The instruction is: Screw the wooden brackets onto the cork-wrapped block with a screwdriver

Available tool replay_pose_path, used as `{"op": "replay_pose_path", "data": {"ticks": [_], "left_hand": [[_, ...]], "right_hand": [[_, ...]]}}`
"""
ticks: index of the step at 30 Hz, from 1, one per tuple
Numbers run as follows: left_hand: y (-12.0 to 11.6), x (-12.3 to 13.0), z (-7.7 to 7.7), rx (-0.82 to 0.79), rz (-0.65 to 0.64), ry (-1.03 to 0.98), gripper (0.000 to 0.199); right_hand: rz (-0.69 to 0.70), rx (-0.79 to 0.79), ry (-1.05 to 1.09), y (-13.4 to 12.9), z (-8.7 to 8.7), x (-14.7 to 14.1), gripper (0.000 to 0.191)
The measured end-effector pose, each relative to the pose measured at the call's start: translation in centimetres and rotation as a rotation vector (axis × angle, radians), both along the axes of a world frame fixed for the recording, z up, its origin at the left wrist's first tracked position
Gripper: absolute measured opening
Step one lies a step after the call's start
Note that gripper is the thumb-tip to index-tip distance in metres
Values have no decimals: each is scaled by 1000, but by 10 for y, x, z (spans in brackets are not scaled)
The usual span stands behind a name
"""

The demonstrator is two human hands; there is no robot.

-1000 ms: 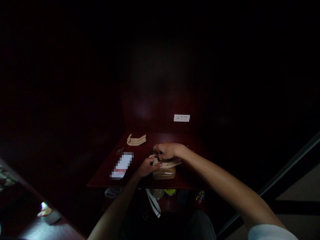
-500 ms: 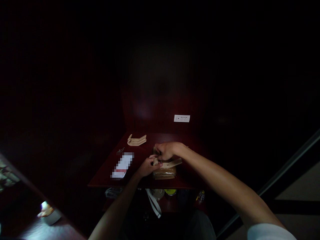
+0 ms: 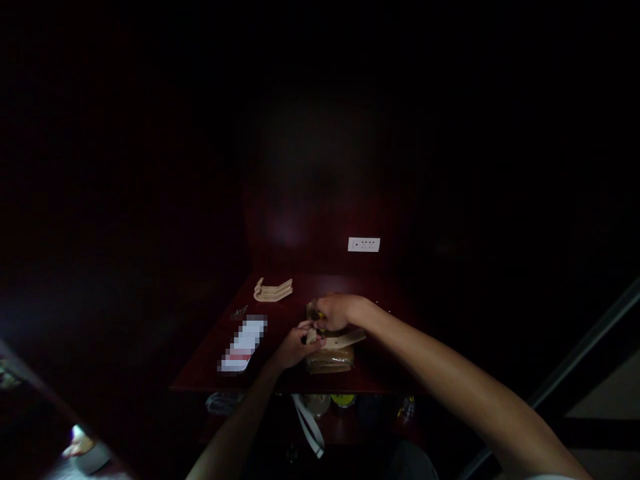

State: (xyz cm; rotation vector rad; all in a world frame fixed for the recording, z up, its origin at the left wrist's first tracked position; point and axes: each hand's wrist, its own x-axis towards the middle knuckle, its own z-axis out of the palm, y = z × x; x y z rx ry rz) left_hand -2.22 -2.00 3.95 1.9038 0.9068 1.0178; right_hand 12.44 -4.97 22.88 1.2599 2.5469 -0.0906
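Note:
My left hand (image 3: 293, 348) is closed on the curled end of a pale wooden hook (image 3: 349, 339), pinching it with thumb and fingers. That hook lies across a brown package in clear wrapping (image 3: 330, 362), its straight arm pointing right, with a small dark spot on it. My right hand (image 3: 337, 312) is closed just above the left fingertips. Between its fingers shows a bit of yellow with a thin dark shaft below, seemingly a small screwdriver (image 3: 322, 316) held upright over the hook. Its tip is hidden among the fingers. Several similar wooden hooks (image 3: 273, 292) lie together at the back left.
Small metal screws (image 3: 240, 311) and a blurred-out white and red rectangle (image 3: 245, 343) lie on the left of the dark red table (image 3: 200, 373). A socket panel (image 3: 364, 245) is on the wall. Below, a shelf holds a white strap (image 3: 309, 427) and a yellow-green round item (image 3: 343, 400).
The view has tilted up slightly, so everything sits lower. My right hand has turned a little, and yellow now shows between its fingers. The left hand keeps its hold on the hook.

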Motion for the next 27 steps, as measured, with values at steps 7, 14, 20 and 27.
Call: {"op": "replay_pose_path", "data": {"ticks": [7, 14, 20, 27], "left_hand": [[2, 0, -2, 10, 4, 5, 30], [3, -1, -4, 7, -8, -8, 29], [2, 0, -1, 10, -1, 7, 29], [1, 0, -1, 9, 17, 14, 28]], "right_hand": [[91, 62, 87, 0, -2, 7, 32], [10, 67, 79, 3, -7, 11, 32], [76, 51, 128, 0, -7, 11, 31], [70, 83, 94, 5, -8, 9, 30]]}}
